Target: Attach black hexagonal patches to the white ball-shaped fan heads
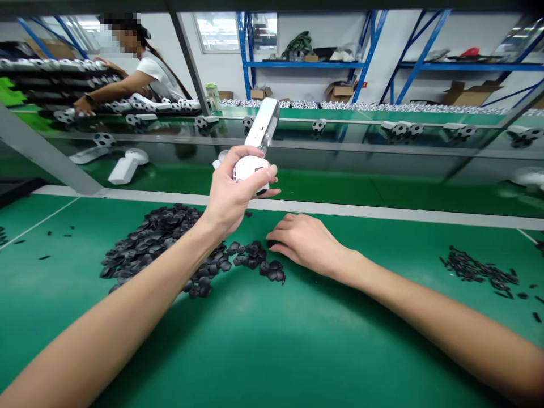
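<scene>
My left hand [232, 184] is raised above the far edge of the table, closed round a white plastic part [263, 124] with a rounded ball-like head and a long flat handle pointing up. Its fingers and thumb wrap the rounded head and cover some of it. Lower and to the right, my right hand [304, 243] rests on the green tabletop, fingers curled down and thumb pressed in, with a small black plastic piece [271, 243] at the fingertips. Just left of it lie loose black pentagon-shaped pieces [253, 255], trailing off a large heap [159, 243] partly behind my left forearm.
Small narrow black pieces [478, 267] lie at the right. Beyond the table's white edge [340, 209] runs a green conveyor [340, 184] with white parts [127, 167]. Football-patterned parts [318, 126] line a raised ledge. Across it, a person [155, 73] reaches over stacked trays [42, 85].
</scene>
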### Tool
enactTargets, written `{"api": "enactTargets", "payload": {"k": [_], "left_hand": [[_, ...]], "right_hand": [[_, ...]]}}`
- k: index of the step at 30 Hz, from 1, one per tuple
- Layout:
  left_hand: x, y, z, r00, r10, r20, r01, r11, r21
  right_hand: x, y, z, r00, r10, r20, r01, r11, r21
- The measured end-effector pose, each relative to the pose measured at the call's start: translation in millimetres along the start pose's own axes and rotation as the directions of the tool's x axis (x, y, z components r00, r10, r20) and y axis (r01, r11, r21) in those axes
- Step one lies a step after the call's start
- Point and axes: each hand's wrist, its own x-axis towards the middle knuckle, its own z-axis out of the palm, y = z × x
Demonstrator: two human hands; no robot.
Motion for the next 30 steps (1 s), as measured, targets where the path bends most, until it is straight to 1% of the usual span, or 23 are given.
{"api": "enactTargets", "payload": {"k": [4,6,8,10,14,16,19,24,30], "left_hand": [[3.1,4.7,-6.7,1.000,-0.005,0.018,0.007,0.997,-0.076],[4.8,5.2,-10.3,0.999,0.008,0.032,-0.005,0.995,-0.095],[6.5,5.2,-12.2,1.000,0.020,0.017,-0.018,0.994,-0.112],[7.8,5.1,-11.9,1.000,-0.010,0.021,0.012,0.990,-0.141],[9.1,5.0,-9.8,0.987,-0.127,0.094,0.141,0.977,-0.160],[9.5,3.9,-9.8,0.982,-0.166,0.091,0.179,0.970,-0.164],[10.1,0.2,-10.8,0.977,-0.205,0.055,0.212,0.961,-0.176],[11.0,-6.5,-10.9,0.969,-0.247,0.016,0.245,0.949,-0.199],[12.2,-6.2,-12.4,0.973,-0.231,0.009,0.229,0.956,-0.186]], "right_hand": [[3.7,-8.9,3.4,0.990,-0.117,0.078,0.134,0.955,-0.263],[5.3,-12.5,4.5,0.982,-0.153,0.107,0.179,0.930,-0.321],[6.7,-14.8,4.1,0.980,-0.155,0.123,0.188,0.925,-0.331],[7.3,-15.2,2.1,0.985,-0.113,0.129,0.147,0.944,-0.295],[5.1,-9.1,-2.4,0.993,0.006,0.117,0.012,0.988,-0.151],[2.6,-3.2,-2.7,0.995,0.043,0.090,-0.036,0.997,-0.070],[-0.8,6.1,-1.0,0.994,0.094,0.050,-0.097,0.993,0.061],[-3.2,13.9,1.1,0.992,0.126,0.031,-0.129,0.986,0.110],[-3.1,14.3,-0.4,0.991,0.130,0.041,-0.135,0.980,0.145]]}}
